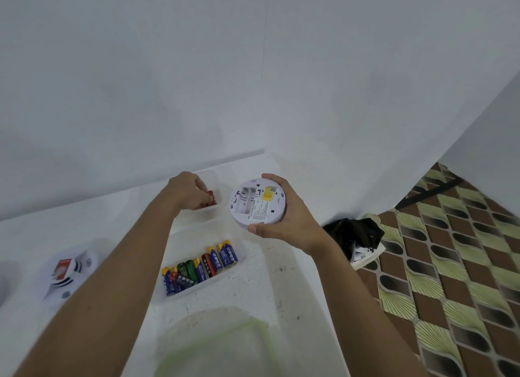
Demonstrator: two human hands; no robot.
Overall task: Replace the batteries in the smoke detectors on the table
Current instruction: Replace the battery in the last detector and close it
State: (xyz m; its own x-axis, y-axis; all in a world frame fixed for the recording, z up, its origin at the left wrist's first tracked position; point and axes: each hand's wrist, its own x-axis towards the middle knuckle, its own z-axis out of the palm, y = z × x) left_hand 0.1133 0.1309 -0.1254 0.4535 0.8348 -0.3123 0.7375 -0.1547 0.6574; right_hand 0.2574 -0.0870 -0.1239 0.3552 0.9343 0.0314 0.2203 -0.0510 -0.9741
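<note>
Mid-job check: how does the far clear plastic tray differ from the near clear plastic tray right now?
The far clear plastic tray shows only red batteries; the near clear plastic tray holds a row of blue, green and red batteries. The left hand reaches into the far tray, fingers curled on a red one; nothing touches the near tray. Both are see-through and sit on the white table.
</note>
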